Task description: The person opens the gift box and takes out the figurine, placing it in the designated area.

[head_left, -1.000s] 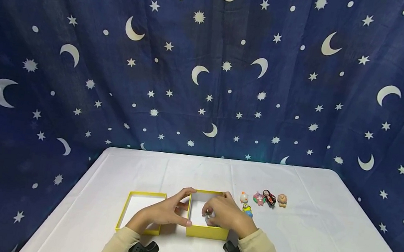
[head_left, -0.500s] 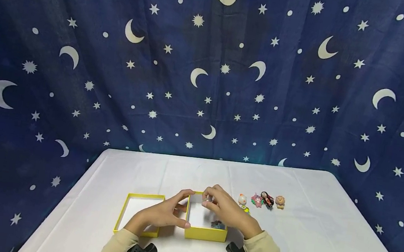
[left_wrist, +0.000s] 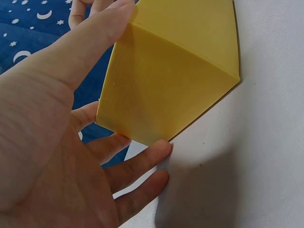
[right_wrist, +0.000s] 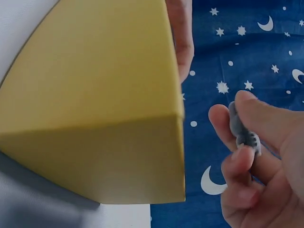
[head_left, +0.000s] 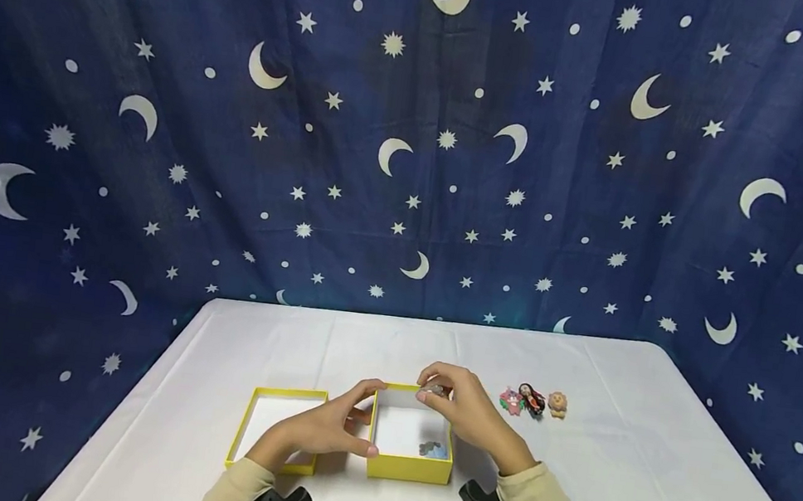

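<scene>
A yellow box (head_left: 408, 469) with a white inside stands open-topped on the table. My left hand (head_left: 320, 426) holds its left side, thumb at the near corner and fingers towards the far one; in the left wrist view the fingers touch the yellow wall (left_wrist: 156, 85). Above the box's far right corner, my right hand (head_left: 467, 413) pinches a small grey figurine (right_wrist: 244, 130) between thumb and fingers. A grey and blue figurine (head_left: 433, 449) lies inside, at the near right corner.
Left of the box lies its yellow-rimmed lid (head_left: 290, 392), partly behind the left hand. At the right are a pink figurine (head_left: 512, 401), a dark-haired doll figurine (head_left: 532, 399) and a tan lion-like figurine (head_left: 557, 404). A star-patterned curtain (head_left: 383, 156) hangs behind the table.
My right hand has risen out of the box and moved right with the grey figurine. It now hides the white and the yellow-blue figurines on the table. My left hand stays on the box.
</scene>
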